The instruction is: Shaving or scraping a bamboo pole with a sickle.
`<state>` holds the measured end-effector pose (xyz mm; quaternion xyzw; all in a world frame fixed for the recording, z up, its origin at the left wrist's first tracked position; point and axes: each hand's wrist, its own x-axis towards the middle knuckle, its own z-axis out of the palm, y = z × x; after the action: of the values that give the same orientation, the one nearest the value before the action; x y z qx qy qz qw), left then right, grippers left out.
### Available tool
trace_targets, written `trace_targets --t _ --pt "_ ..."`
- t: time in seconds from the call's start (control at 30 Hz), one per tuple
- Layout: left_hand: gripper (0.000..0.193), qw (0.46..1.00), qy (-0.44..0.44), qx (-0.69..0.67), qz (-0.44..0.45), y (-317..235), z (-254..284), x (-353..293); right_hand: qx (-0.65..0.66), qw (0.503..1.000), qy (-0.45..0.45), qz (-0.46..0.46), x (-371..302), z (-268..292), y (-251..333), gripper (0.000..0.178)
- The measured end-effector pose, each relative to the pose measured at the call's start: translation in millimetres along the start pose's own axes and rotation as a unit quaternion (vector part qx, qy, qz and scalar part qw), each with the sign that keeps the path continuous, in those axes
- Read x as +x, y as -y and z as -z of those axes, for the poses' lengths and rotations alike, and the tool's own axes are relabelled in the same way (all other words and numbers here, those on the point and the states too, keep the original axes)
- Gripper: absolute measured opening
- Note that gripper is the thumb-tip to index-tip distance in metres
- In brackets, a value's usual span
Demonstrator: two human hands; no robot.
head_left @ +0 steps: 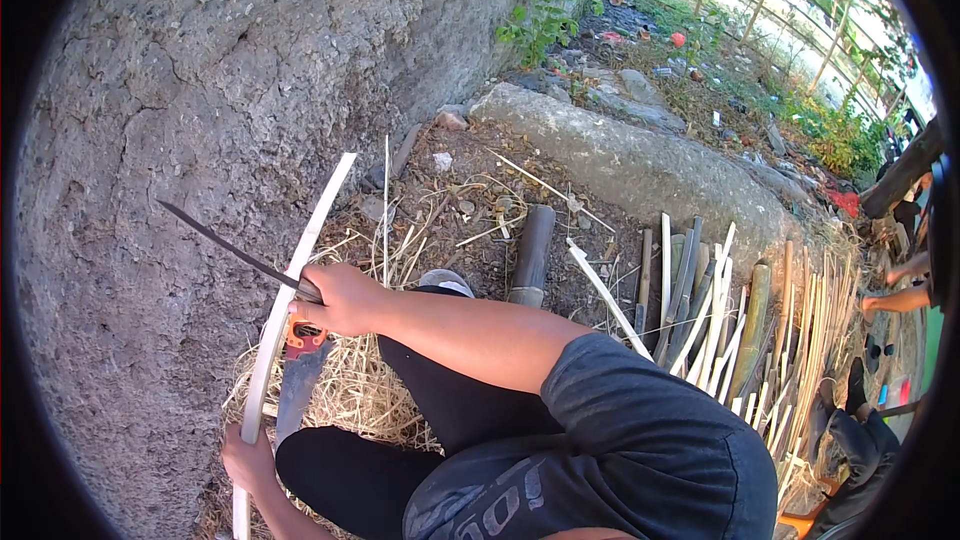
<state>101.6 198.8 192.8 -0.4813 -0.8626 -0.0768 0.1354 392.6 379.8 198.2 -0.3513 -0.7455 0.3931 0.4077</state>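
Observation:
My right hand point(345, 300) is wrapped round the handle of a long, dark-bladed knife point(220, 240). Its blade points to the upper left and crosses a long pale bamboo strip point(268, 350) close to my fingers. Lower down, my left hand point(250, 458) grips that strip, which bends slightly and runs up past my right hand. Beside the strip lies a handsaw point(300, 380) with an orange and dark red handle, its blade on the shavings point(350, 390). My bent legs in black trousers point(345, 470) are just right of the saw.
A rough wall point(200, 90) rises along the left. A dark bamboo piece point(532, 250) lies beyond my right forearm. Several bamboo lengths and split strips point(715, 310) lie to the right, before a long stone ledge point(620, 155). Other people's legs point(900, 285) show at the right edge.

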Motion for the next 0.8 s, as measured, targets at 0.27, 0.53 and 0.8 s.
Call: trace_targets --t 0.27,0.53,0.8 --pt "0.033 0.999 0.017 0.038 -0.033 -43 22 30 -0.038 0.999 0.008 0.024 1 -3 -6 0.039" --pt "0.033 0.995 0.030 0.039 -0.087 -73 33 36 -0.005 1.000 0.016 -0.013 0 2 -3 0.040" --pt "0.035 0.989 0.078 0.053 -0.114 -92 19 39 -0.023 1.000 0.011 0.004 3 -1 -10 0.042"
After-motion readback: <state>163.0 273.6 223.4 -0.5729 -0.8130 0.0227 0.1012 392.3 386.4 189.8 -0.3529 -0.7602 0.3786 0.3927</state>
